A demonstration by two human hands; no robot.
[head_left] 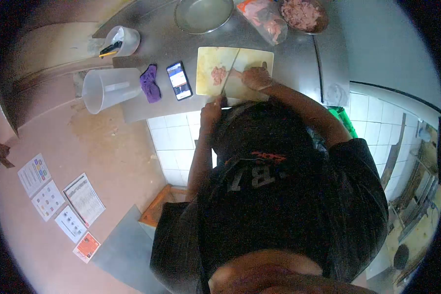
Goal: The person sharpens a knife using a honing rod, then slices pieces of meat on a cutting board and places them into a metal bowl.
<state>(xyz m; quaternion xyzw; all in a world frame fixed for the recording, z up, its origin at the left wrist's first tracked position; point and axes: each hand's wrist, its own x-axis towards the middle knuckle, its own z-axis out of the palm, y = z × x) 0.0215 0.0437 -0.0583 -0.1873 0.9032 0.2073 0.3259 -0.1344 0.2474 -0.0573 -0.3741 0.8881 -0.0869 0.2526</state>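
Observation:
A pale cutting board (206,84) lies on the steel counter. My left hand (210,115) is closed round the dark handle of a knife (229,72), whose blade slants up across the board. On the board's right half my right hand (256,78) is closed on a piece of pink meat (237,73), which shows between its fingers and the blade. Small cut pieces of meat (218,75) lie together to the left of the blade. A small dark thing (264,64) just beyond my right hand is too unclear to name.
A phone (179,81), purple cloth (150,84), clear pitcher (108,89) and white tub (126,41) stand or lie to the left. Farther back are a metal bowl (204,14), bagged meat (263,18) and a bowl of cut meat (303,14). The counter's front edge (161,112) is near.

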